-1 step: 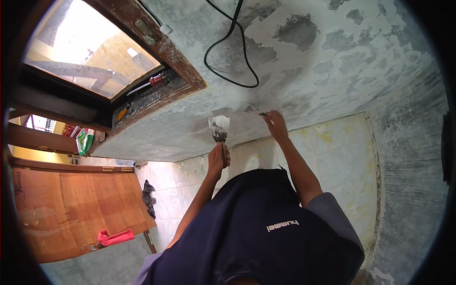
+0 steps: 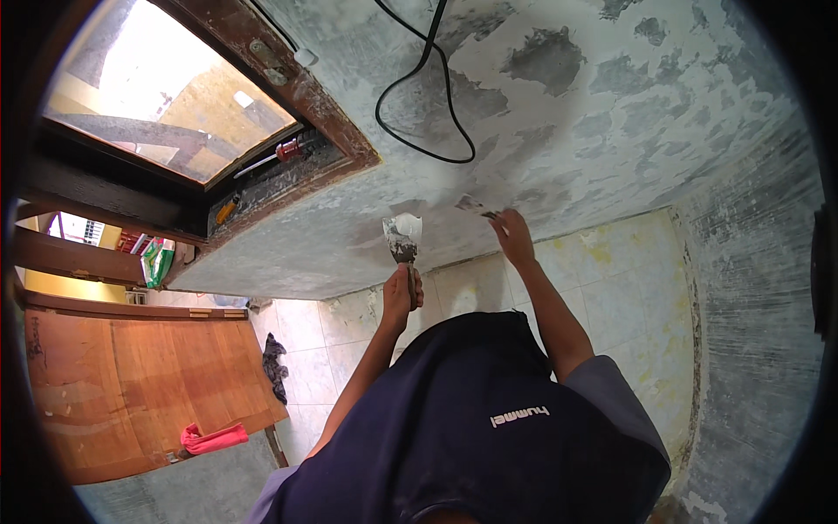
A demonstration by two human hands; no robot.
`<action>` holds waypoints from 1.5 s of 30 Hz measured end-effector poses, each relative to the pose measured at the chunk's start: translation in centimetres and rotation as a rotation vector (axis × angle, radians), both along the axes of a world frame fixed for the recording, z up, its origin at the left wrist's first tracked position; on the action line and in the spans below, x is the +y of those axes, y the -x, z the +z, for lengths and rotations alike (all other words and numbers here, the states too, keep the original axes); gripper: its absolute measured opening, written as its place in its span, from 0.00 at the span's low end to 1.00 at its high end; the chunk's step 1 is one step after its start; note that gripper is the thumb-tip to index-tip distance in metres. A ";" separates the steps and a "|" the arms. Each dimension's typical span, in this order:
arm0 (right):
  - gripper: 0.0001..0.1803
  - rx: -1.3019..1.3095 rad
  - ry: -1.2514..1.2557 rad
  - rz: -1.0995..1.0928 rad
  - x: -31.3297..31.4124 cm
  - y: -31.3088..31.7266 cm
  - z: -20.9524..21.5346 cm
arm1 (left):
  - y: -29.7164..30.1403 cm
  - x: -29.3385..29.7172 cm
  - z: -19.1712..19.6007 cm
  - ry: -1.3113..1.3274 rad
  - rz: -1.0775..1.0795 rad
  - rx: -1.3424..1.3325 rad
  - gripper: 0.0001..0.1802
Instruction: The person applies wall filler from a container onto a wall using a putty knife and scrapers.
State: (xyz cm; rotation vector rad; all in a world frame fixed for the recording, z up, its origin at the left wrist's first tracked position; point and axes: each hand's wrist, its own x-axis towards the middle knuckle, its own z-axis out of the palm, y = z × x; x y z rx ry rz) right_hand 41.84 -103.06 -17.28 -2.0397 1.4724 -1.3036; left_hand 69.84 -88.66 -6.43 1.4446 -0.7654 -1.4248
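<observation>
my left fingers (image 2: 419, 288) wrapping a white-smeared metal putty knife (image 2: 403, 250), right fingers (image 2: 500, 222) pinching a grey scraper (image 2: 472, 204), mottled grey wall (image 2: 611, 140) beyond

Pale tiled floor (image 2: 611, 284) lies right of the right hand (image 2: 513, 237); streaked grey wall (image 2: 755, 323) farther right. Left of the left hand (image 2: 403, 290): wooden door (image 2: 166, 375); bright, brown-framed window (image 2: 166, 79) up-left.

- tiled floor (image 2: 299, 321); a crumpled dark cloth (image 2: 274, 368) near its left edge; yellow smudges (image 2: 598, 251) by its far edge;
- dirty window sill (image 2: 266, 189); a red-handled screwdriver (image 2: 286, 150) near its right end; an orange thing (image 2: 228, 209) near its left end
</observation>
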 end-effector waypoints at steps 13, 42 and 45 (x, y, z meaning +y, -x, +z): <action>0.13 0.121 0.002 0.057 -1.4 -5.0 3.5 | -0.5 0.6 -0.8 -0.031 0.004 0.014 0.30; 0.14 0.206 -0.074 0.148 0.5 -4.7 1.0 | -0.8 3.5 -2.6 -0.051 0.088 0.018 0.30; 0.15 0.242 -0.065 0.138 -1.3 -5.4 2.5 | -0.5 3.0 -2.0 -0.046 0.072 -0.010 0.30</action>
